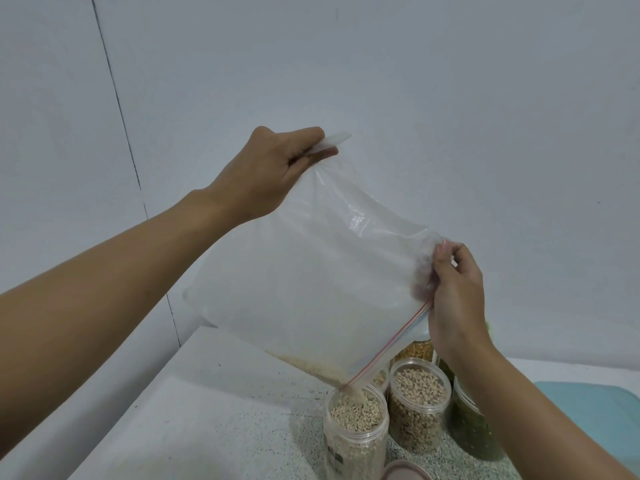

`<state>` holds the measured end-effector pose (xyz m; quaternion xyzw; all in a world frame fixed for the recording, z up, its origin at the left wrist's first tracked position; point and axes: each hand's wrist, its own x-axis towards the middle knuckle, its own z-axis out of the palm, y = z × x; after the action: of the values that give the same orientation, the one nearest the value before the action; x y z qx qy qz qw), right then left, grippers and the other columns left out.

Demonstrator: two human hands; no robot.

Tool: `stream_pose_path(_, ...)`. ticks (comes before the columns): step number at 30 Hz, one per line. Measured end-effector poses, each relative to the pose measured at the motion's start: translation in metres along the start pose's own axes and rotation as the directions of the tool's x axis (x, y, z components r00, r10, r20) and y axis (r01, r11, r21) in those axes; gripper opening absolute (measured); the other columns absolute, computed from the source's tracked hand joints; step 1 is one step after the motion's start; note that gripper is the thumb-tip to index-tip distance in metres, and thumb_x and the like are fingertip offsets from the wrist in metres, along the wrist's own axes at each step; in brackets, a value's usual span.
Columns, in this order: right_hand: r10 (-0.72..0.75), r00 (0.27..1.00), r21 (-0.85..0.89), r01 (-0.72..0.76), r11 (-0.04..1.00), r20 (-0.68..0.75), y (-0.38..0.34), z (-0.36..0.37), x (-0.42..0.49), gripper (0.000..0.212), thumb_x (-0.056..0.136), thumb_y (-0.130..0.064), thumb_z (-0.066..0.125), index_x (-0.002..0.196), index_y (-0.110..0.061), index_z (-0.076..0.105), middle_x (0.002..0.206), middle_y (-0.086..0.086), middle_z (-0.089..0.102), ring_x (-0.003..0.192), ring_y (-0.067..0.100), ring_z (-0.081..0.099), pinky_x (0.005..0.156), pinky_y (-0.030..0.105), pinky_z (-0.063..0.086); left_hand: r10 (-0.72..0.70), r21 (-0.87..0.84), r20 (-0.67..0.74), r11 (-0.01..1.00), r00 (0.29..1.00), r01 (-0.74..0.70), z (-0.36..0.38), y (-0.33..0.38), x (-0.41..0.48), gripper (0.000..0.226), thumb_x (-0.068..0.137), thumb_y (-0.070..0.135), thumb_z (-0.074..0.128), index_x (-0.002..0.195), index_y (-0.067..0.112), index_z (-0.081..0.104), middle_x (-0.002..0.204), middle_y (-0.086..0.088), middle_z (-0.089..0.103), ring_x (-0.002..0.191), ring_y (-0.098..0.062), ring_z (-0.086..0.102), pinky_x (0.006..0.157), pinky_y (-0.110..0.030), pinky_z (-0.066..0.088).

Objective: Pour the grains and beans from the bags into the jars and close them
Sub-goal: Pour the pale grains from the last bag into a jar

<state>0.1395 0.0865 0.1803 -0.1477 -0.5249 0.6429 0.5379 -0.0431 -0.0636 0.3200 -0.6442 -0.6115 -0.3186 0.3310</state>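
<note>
— How is the bag held?
— The clear zip bag (311,271) is pinched at its upper corner by the left hand (277,168) and gripped beside its red-striped mouth by the right hand (453,292), with the mouth turned downward.
— What is being poured?
— Pale grains (356,415) are seen falling into an open jar (349,448) on the speckled surface (207,410). A jar of beans (419,407) is set just beside it.

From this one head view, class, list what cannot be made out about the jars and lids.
1. Yellow-grain jar: head view, mostly hidden behind the bag and right hand.
2. Green-bean jar: mouth covered by the right forearm; lid on or off unclear.
3. Pinkish lid: cut off by the bottom edge.
4. Front jar label: too blurred to read.
</note>
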Motion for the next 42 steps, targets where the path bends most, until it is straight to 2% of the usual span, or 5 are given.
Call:
stream_pose_path(16,-0.001,0.997,-0.116,-0.008,0.993,-0.076,0.0,0.0,-0.004,0.031,0.11,-0.032,0.041,0.081,-0.022,0.047,0.067,-0.011,0.045,0.062,0.009,0.04,0.056,0.027,0.034,0.028,-0.058,0.074,0.998,0.997,-0.024,0.002,0.009,0.022,0.045,0.107,0.035,0.051,0.071,0.014,0.034,0.056,0.007,0.027,0.052,-0.013,0.027,0.05,-0.021,0.022)
stream_pose_path(20,-0.022,0.991,-0.163,0.0,0.987,-0.131,0.002,-0.001,-0.005,0.032,0.11,-0.03,0.04,0.081,-0.022,0.045,0.068,-0.011,0.045,0.061,0.009,0.041,0.053,0.024,0.036,0.017,-0.077,0.076,0.997,0.997,-0.011,0.012,0.008,0.023,0.046,0.106,0.034,0.052,0.071,0.01,0.035,0.057,0.005,0.028,0.053,-0.013,0.026,0.052,-0.028,0.025)
stream_pose_path(24,-0.036,0.989,-0.166,0.012,0.986,-0.143,0.001,-0.003,-0.003,0.03,0.111,-0.026,0.039,0.082,-0.022,0.045,0.063,-0.013,0.046,0.054,0.006,0.04,0.044,0.018,0.034,0.009,-0.075,0.088,0.997,0.996,-0.002,0.023,0.006,0.019,0.042,0.105,0.036,0.052,0.071,0.018,0.036,0.053,0.01,0.03,0.049,-0.006,0.031,0.052,-0.016,0.028)
stream_pose_path(31,-0.07,0.983,-0.175,0.04,0.984,-0.17,0.01,-0.006,-0.002,0.03,0.111,-0.026,0.038,0.082,-0.022,0.046,0.067,-0.009,0.044,0.056,0.006,0.04,0.048,0.023,0.034,-0.035,-0.095,0.101,0.994,0.994,0.045,0.028,0.005,0.023,0.047,0.106,0.037,0.052,0.072,0.007,0.038,0.057,0.006,0.029,0.054,-0.013,0.026,0.053,-0.026,0.024)
stream_pose_path(42,-0.096,0.98,-0.148,0.07,0.987,-0.176,0.016,0.001,0.0,0.029,0.111,-0.026,0.037,0.084,-0.023,0.045,0.064,-0.014,0.045,0.052,0.0,0.041,0.046,0.016,0.036,0.033,-0.098,0.081,0.995,0.996,-0.025,0.024,0.01,0.019,0.044,0.106,0.034,0.052,0.072,0.014,0.032,0.058,0.005,0.023,0.057,-0.016,0.022,0.053,-0.029,0.021)
